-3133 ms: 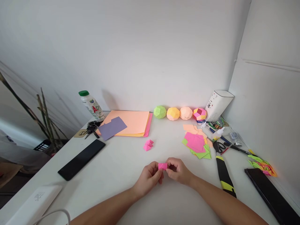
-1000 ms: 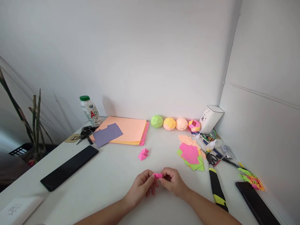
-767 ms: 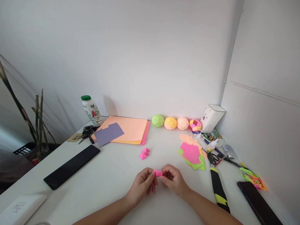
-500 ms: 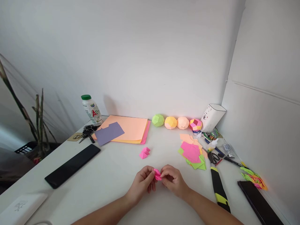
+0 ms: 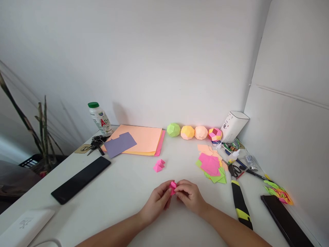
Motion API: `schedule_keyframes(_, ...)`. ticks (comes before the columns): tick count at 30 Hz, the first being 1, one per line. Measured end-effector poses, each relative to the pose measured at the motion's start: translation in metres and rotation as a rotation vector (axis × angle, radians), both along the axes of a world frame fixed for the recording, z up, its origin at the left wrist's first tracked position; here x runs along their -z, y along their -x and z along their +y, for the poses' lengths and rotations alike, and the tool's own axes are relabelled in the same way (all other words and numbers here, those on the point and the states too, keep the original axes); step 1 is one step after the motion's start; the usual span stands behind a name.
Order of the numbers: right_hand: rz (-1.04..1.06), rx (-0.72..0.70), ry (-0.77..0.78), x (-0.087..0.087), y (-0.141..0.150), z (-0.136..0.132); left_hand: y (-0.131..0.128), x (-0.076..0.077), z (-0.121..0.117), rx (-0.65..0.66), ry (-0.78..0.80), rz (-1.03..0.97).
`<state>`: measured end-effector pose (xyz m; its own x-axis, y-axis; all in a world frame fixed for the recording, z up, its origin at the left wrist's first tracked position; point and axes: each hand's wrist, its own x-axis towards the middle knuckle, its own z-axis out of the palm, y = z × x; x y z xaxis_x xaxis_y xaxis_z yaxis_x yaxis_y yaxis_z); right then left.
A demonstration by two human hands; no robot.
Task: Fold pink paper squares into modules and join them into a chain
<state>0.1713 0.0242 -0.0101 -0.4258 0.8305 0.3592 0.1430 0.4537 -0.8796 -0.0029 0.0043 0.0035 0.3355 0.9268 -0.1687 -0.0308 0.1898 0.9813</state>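
Observation:
Between my two hands, just above the white table [image 5: 123, 192], is a small folded pink paper piece [image 5: 173, 186]. My left hand [image 5: 157, 200] pinches its left side between thumb and fingers. From the right, the fingertips of my right hand [image 5: 191, 196] close on its other edge. Part of the piece is hidden behind the fingers. Beyond my hands lie folded pink paper units [image 5: 159, 165] with pointed peaks. To the right sits a pile of pink, green and peach paper squares [image 5: 210, 164].
Paper balls [image 5: 187, 132] line the wall beside a white holder [image 5: 233, 127]. A cutter [image 5: 241, 206], glue bottle [image 5: 233, 156] and black phone [image 5: 285, 219] occupy the right. Coloured sheets [image 5: 144, 137], a white bottle [image 5: 100, 120], keys [image 5: 97, 142] and a black slab [image 5: 81, 180] are left.
The pink piece has been turned in my fingers and now stands more upright. My left fingers have curled in closer around it. The view has shifted slightly.

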Motion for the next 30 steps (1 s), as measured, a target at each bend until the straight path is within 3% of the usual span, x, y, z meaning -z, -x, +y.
schedule_keyframes(4, 0.041, 0.018, 0.211, -0.003, 0.001, 0.001, 0.0, -0.002, -0.003, 0.052, -0.068, 0.022)
schedule_keyframes(10, 0.071, 0.053, 0.356, -0.005, 0.002, 0.0, 0.0, -0.001, -0.003, 0.105, -0.139, 0.039)
schedule_keyframes(15, 0.149, 0.02, 0.518, -0.003, 0.0, 0.0, -0.001, 0.003, -0.003, 0.036, -0.074, 0.03)
schedule_keyframes(19, 0.052, -0.01, 0.464, -0.005, 0.0, 0.0, -0.002, 0.007, -0.003, -0.014, -0.034, 0.009)
schedule_keyframes(23, -0.108, 0.002, 0.331, -0.006, 0.004, -0.001, -0.002, 0.008, -0.004, -0.003, -0.097, 0.054)
schedule_keyframes(30, -0.131, 0.039, 0.208, -0.003, 0.005, 0.001, -0.001, 0.008, -0.006, 0.021, -0.21, 0.176)
